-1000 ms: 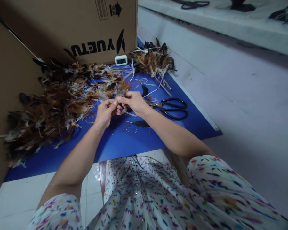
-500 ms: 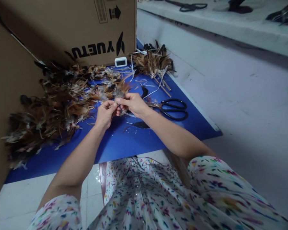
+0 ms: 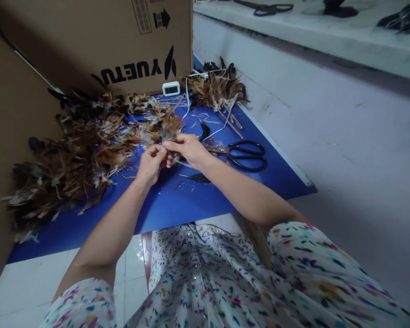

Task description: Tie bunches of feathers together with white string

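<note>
My right hand [image 3: 185,148] pinches a small tuft of brown and grey feathers [image 3: 170,129], its fluffy tips pointing away from me. Close beside it, my left hand [image 3: 152,163] is closed with thumb and forefinger at the base of the same tuft; what exactly lies between those fingertips is hidden. Black-handled scissors [image 3: 248,155] lie on the blue table [image 3: 177,200] just right of my right hand, blades partly behind it. Near my right wrist rests a loose dark feather [image 3: 200,178]. A curved black feather [image 3: 204,131] lies beyond the hand.
A long heap of brown and black feathers [image 3: 78,159] covers the left side. At the back stand a cardboard box [image 3: 89,41], a small white digital display [image 3: 171,89] and a feather bundle with sticks [image 3: 217,89]. White string [image 3: 222,129] trails nearby. A ledge [image 3: 310,36] runs along the right wall.
Both hands stay at nearly the same spot, with slight finger movement at the tuft's base. The whole view has shifted very slightly; the table's things lie as before.
</note>
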A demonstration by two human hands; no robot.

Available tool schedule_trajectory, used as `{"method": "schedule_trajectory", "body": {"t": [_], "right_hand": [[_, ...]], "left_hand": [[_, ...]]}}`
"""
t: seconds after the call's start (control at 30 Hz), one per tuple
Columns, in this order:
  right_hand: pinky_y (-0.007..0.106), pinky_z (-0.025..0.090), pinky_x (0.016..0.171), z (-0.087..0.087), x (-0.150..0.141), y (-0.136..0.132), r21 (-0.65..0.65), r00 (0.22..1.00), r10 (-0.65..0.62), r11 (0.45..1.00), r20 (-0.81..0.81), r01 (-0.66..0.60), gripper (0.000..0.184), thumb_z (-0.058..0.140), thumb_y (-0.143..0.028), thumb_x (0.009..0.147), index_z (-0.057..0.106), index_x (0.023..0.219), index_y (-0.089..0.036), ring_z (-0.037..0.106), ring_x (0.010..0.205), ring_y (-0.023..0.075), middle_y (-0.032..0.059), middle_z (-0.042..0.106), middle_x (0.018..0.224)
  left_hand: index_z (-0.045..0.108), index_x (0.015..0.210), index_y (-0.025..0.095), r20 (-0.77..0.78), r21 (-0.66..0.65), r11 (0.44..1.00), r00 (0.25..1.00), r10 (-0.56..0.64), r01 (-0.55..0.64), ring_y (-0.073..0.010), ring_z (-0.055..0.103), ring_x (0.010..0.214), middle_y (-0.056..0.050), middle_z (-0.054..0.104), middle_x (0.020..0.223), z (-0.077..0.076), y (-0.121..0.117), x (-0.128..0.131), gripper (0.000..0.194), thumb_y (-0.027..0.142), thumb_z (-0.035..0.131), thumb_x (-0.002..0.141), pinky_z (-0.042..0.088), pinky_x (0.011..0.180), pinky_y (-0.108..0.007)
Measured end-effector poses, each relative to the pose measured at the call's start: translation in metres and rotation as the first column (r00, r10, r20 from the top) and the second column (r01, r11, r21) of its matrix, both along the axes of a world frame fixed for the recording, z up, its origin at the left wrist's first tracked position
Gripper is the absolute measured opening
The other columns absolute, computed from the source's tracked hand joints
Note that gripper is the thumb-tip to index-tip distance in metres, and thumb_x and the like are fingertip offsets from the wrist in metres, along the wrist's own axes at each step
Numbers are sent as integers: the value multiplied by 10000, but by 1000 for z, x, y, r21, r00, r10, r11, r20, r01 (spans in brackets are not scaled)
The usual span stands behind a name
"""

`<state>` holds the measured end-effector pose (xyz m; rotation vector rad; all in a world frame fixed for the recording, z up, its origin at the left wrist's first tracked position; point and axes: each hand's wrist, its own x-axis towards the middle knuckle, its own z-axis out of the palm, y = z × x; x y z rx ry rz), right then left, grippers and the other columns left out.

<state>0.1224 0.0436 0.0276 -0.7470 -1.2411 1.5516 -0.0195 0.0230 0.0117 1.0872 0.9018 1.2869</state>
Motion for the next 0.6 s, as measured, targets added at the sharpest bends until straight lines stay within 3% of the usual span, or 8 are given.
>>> {"method": "schedule_trajectory", "body": {"t": [0.17,0.6], "right_hand": [[262,512,477,0,0,-2,22,998,59,998,-30,-58,420,835,-512,659,612,692,-157,552,455,106,-32,593,507],[249,518,568,2,4,-2,33,1000,28,999,12,-28,412,870,-489,591,655,697,-154,572,550,97,-26,616,576]], "left_hand": [[626,722,148,26,-15,992,992,-127,128,-73,559,483,12,625,626,-2,-1,-1,472,563,829,626,459,441,-188],[627,700,143,96,-123,985,990,-106,118,-56,524,427,6,645,599,8,-4,-1,363,457,806,729,438,412,-175]]}}
